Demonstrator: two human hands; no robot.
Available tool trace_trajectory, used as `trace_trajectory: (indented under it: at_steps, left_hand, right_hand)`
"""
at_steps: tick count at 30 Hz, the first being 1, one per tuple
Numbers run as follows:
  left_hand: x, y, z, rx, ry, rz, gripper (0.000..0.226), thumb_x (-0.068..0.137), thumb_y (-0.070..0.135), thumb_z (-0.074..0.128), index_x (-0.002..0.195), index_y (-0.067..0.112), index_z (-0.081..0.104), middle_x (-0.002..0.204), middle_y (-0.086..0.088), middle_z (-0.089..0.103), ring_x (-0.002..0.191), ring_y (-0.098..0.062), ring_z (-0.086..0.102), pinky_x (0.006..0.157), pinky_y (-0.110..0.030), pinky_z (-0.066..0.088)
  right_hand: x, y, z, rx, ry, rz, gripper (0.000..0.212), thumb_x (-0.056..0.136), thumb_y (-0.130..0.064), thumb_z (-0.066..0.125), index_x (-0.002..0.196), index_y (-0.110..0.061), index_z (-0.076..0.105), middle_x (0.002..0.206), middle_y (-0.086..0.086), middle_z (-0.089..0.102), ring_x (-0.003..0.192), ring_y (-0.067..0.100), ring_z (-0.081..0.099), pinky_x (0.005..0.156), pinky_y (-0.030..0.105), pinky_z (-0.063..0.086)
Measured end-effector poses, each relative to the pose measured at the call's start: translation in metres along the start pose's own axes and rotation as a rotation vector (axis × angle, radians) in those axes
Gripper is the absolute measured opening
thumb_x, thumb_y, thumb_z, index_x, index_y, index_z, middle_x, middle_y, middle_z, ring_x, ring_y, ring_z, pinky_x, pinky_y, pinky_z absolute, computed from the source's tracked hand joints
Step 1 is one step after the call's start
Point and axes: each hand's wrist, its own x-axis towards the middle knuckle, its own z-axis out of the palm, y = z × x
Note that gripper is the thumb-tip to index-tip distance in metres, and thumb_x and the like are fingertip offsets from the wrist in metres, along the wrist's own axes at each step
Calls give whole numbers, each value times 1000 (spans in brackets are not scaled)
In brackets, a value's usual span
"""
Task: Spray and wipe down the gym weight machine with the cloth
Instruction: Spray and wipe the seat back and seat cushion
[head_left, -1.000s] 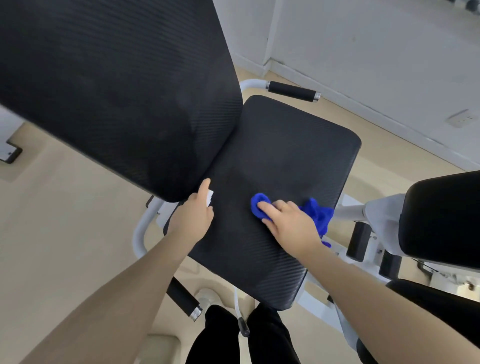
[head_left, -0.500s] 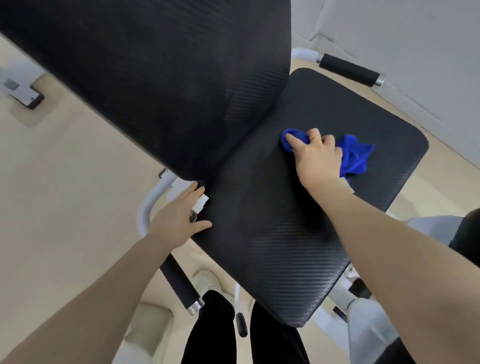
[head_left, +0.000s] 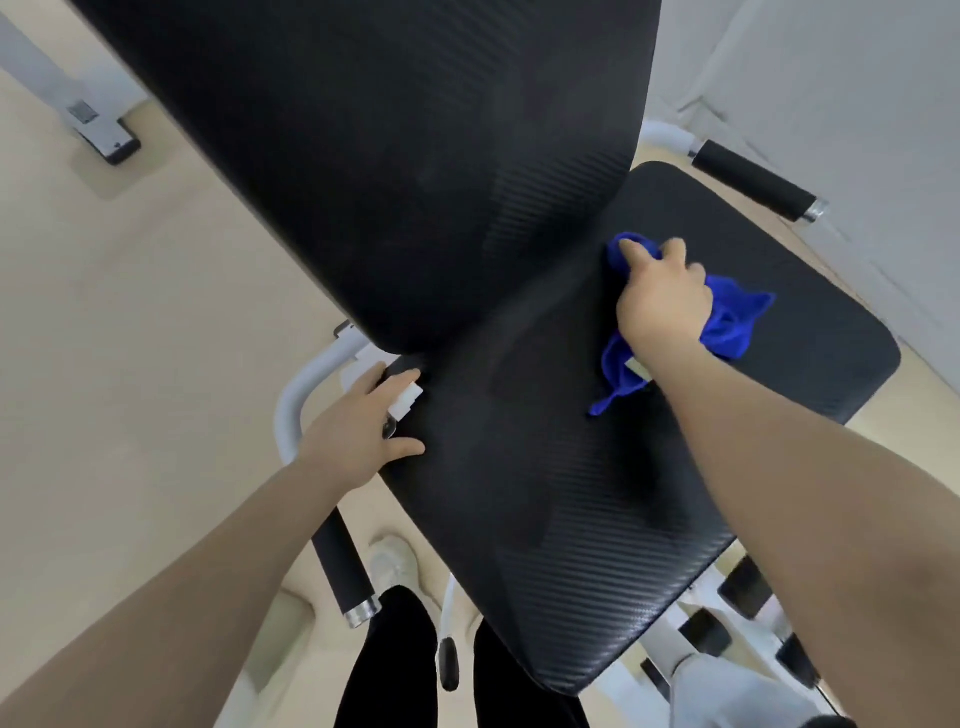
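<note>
**Cloth on the seat pad**

On the black seat pad (head_left: 597, 519), close to where the backrest (head_left: 389, 156) meets it, lies our blue cloth (head_left: 732, 322). Our right hand (head_left: 662, 301) presses it down, fingers curled into its folds. Our left hand (head_left: 358, 431) grips a small white-capped spray bottle (head_left: 402, 402) at the pad's left edge, beside the white frame tube (head_left: 296, 410).

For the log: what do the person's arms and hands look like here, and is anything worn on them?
Both forearms are bare to the frame edge, with no sleeves showing. The left hand and right hand wear no gloves, and no watch, ring or wristband is visible.
</note>
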Motion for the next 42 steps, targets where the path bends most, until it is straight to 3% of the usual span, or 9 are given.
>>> trace_trajectory:
  at_steps: [5,8,11,18,22,28,30,37,42]
  left_hand:
    - [-3,-2,4,-153,79,-53,75,82,24,69,145,31,28,152,7,26,110,-18,53,89,-22,33]
    - [-3,-2,2,-373,106,-192,69,84,22,66,144,26,31,99,1,61,78,-18,59,78,-30,47]
    - [-3,-1,-9,-416,58,-217,54,86,13,58,136,25,41,65,-1,56,51,-15,54,53,-22,46]
    - [-7,-14,-11,-346,54,-66,45,79,0,49,111,31,51,63,2,51,58,-22,55,51,-34,46]
    - [0,-29,-22,-508,145,-149,55,77,1,50,118,38,51,81,0,59,47,-18,55,46,-22,47]
    - [-8,-27,-37,-473,13,-157,34,78,1,50,111,11,53,105,-23,63,54,-24,56,61,-36,50]
    - [-11,-29,-41,-477,0,-154,33,79,2,50,111,11,53,90,-21,64,51,-23,54,57,-33,47]
    - [-16,-35,-39,-390,-104,-56,33,83,4,51,109,24,54,66,-4,54,48,-14,53,56,-24,49]
    - [-24,-46,-30,-369,-54,5,38,83,1,50,102,34,51,64,-3,47,54,-18,50,47,-15,44]
  right_hand:
    - [-62,-72,24,66,-34,-280,44,90,-9,40,134,-13,40,125,16,42,104,36,49,72,41,41]
    - [-114,-103,28,41,-122,-552,51,90,-12,43,139,-14,32,129,14,40,106,31,48,74,37,40]
    - [-113,-95,22,-24,-160,-760,50,89,-12,44,138,-19,36,127,12,40,105,31,47,72,36,38]
    - [-26,-46,7,89,-82,62,36,94,-14,39,126,-28,48,126,12,42,110,38,42,84,45,38]
    - [-88,-111,26,126,-122,-99,36,94,-18,40,129,-20,43,122,11,44,102,34,51,64,35,31]
    - [-165,-162,32,72,-314,-452,43,88,-12,45,130,-17,39,125,12,40,94,30,49,61,35,33]
    - [-162,-154,24,42,-336,-569,42,89,-12,44,130,-21,42,121,11,40,95,31,50,62,35,34]
    - [-92,-77,6,-49,-121,42,37,88,-6,42,124,-16,48,112,15,46,94,37,54,63,36,33]
    - [-174,-146,40,24,-180,-254,49,86,-15,48,135,-21,39,113,10,47,88,30,53,60,34,30]
